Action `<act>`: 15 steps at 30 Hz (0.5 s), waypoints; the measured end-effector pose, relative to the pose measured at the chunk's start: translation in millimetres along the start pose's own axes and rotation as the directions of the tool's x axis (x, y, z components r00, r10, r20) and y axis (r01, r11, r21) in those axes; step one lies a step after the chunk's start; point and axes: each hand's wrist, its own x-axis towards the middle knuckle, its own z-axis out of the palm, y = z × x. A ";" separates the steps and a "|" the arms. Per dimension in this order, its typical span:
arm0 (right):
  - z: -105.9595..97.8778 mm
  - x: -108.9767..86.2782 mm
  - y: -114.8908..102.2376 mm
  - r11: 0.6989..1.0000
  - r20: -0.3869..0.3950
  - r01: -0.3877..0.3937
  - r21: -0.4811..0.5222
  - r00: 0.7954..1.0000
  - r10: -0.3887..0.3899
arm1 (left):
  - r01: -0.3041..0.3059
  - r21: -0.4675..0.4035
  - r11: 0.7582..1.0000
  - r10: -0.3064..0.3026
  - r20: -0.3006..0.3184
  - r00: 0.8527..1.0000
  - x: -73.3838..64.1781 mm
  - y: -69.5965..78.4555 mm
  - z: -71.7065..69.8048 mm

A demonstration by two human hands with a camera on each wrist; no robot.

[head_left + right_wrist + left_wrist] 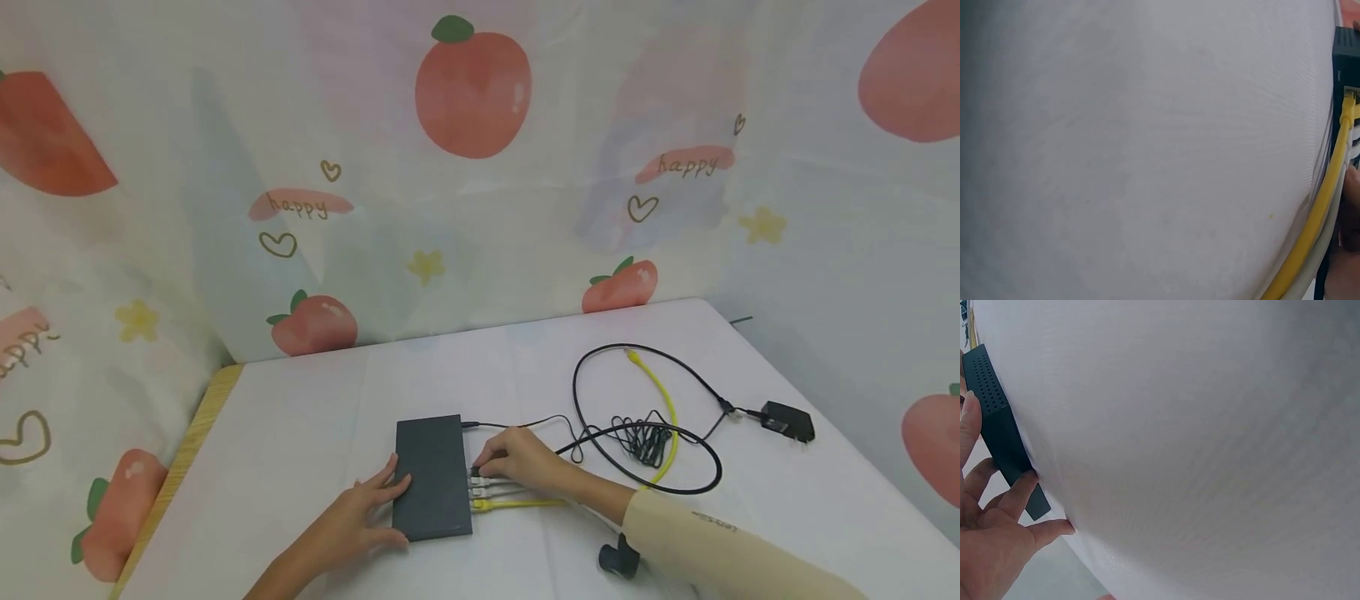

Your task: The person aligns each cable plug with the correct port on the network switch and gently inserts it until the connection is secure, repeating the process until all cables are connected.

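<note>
A flat black network switch (433,475) lies on the white-covered table, its ports facing right. My left hand (358,518) rests against its left side, fingers spread, with fingertips on the top edge and the thumb by the near corner. In the left wrist view those fingers touch the vented side of the switch (1007,431). At the port side, my right hand (521,457) pinches the black plug of a black network cable (576,383); how deep the plug sits is hidden. White cables (491,492) and a yellow cable (525,503) enter nearby ports; the yellow plug (1349,109) shows in the right wrist view.
A thin power cord (487,425) runs from the far right corner of the switch to a bundled coil (645,440). Farther right lies a black power adapter (787,422). Loops of black cable and a yellow cable end (663,387) lie across the table's right half.
</note>
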 end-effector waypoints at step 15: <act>-0.6 -0.1 -2.1 0.996 0.016 -0.071 0.046 0.997 0.070 | 0.015 0.013 1.000 -0.015 0.008 1.000 0.1 -6.1 0.7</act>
